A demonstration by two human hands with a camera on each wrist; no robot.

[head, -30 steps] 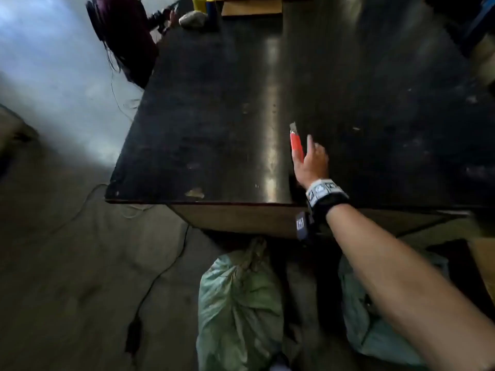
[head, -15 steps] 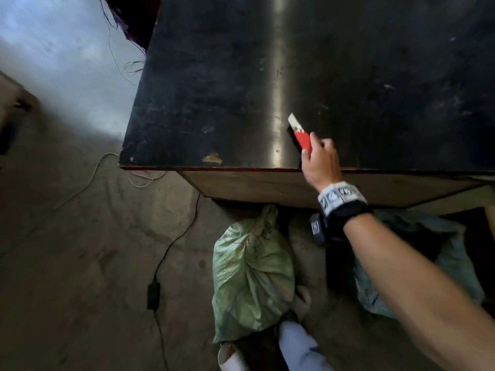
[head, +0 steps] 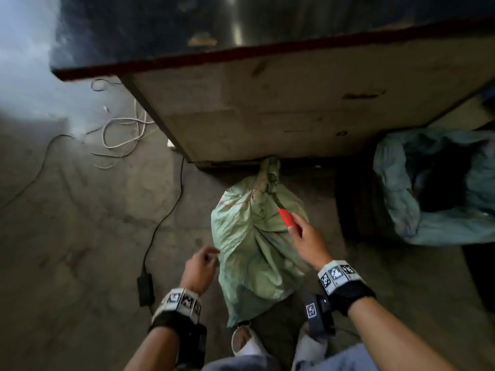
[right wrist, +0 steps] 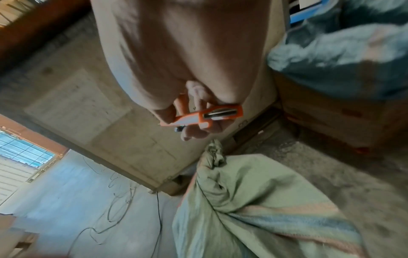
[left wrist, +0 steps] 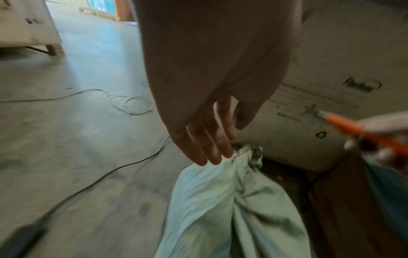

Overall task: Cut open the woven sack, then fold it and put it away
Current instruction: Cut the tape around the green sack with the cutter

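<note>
right hand [head: 308,236] carried the cutter [head: 286,217] down over the sack [head: 254,250].

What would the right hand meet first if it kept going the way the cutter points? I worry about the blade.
Most likely the tied neck of the green woven sack: the right hand aims the red cutter at it. Depth is unclear.

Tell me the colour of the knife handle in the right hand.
Orange-red; the knife shows best in the right wrist view, held by the right hand.
</note>
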